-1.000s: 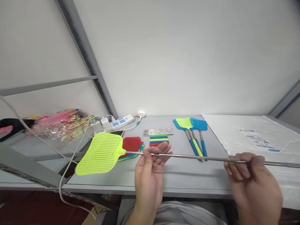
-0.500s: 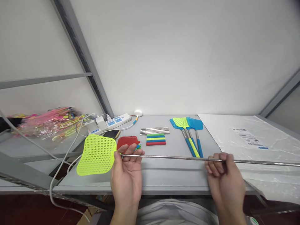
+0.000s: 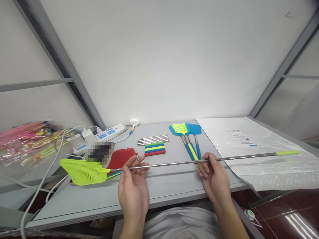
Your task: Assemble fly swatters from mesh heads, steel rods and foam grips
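A long fly swatter spans the front of the table, with a yellow-green perforated head (image 3: 84, 174), a thin extended metal rod (image 3: 171, 163) and a yellow-green grip (image 3: 287, 153) at its right end. My left hand (image 3: 134, 187), palm up, pinches the rod between thumb and fingers just right of the head. Around the rod's middle, my right hand (image 3: 216, 179) has thumb and fingers closed. Behind my left hand lie a red swatter head (image 3: 121, 157) and other coloured heads, partly covered. Several assembled swatters (image 3: 190, 142) lie behind my right hand.
Several metal rods (image 3: 153, 139) and coloured grip tubes (image 3: 155, 148) lie in rows mid-table. A power strip (image 3: 112, 132) with white cables stands back left, beside bagged colourful items (image 3: 30, 141). A white plastic package (image 3: 231, 142) covers the right side.
The view has turned right, bringing the swatter's grip into sight. My right hand is closer to my left. My left hand now holds the rod farther from the head, which has tilted.
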Demonstrator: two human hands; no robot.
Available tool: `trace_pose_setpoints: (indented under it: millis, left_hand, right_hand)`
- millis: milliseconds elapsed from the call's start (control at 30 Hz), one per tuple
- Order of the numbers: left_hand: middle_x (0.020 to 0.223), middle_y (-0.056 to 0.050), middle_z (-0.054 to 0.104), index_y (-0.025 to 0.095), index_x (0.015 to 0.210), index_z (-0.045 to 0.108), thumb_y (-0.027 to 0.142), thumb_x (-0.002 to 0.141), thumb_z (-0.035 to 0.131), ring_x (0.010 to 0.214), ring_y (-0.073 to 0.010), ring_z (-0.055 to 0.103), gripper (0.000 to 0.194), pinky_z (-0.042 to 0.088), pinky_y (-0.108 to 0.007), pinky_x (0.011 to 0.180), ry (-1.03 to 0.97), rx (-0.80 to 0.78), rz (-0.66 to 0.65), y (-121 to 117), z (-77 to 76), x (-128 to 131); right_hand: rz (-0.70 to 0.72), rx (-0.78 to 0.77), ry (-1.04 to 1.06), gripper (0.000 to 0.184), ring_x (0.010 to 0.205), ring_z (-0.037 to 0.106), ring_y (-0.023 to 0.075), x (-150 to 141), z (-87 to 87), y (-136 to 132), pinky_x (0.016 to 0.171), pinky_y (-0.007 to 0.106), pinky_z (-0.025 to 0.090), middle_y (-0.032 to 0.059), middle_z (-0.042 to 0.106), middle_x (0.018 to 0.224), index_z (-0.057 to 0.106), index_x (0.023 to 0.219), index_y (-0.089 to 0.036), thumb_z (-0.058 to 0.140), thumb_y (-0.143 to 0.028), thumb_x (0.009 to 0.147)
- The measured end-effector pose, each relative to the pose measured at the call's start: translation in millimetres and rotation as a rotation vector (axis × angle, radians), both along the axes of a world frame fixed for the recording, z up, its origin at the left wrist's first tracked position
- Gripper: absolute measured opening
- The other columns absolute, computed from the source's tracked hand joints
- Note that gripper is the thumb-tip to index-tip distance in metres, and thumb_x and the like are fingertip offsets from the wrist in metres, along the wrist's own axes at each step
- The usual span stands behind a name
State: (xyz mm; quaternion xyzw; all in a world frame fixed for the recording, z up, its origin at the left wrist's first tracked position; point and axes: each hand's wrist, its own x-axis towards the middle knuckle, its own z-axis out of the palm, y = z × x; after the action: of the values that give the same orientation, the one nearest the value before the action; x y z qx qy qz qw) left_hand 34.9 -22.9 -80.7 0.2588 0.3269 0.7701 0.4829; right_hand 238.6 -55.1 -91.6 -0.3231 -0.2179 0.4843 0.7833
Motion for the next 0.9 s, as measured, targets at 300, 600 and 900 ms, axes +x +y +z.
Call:
trace_pose_setpoints:
  millis: [300,600,900]
  left_hand:
    - [0.080,-0.004,0.068,0.020,0.102,0.068,0.057,0.091,0.052,0.071,-0.0153,0.061,0.042,0.052,-0.029,0.071,-0.176,0.038,0.090,-1,0.3,-8]
    - [0.086,-0.004,0.067,0.018,0.096,0.068,0.048,0.094,0.052,0.078,-0.0145,0.061,0.034,0.051,-0.025,0.067,-0.206,0.071,0.136,-1,2.2,-8]
    - [0.094,-0.010,0.072,0.016,0.105,0.069,0.050,0.089,0.061,0.078,-0.0172,0.064,0.039,0.052,-0.030,0.071,-0.011,0.018,-0.109,-11,0.2,12]
  right_hand:
    - [-0.232,0.064,0.088,0.035,0.049,0.021,0.0089,-5,5.5,-4,0.045,0.023,0.027,-0.0083,0.026,0.054,0.050,0.073,-0.020,0.056,-0.048,0.094]
    - [-0.257,0.047,0.119,0.030,0.049,0.019,0.0104,3,7.8,-5,0.044,0.022,0.027,-0.0087,0.023,0.055,0.046,0.074,-0.022,0.061,-0.041,0.092]
    - [-0.176,0.062,0.041,0.034,0.047,0.020,0.0088,-21,6.9,-7,0.046,0.023,0.026,-0.0092,0.026,0.053,0.051,0.075,-0.021,0.055,-0.048,0.094]
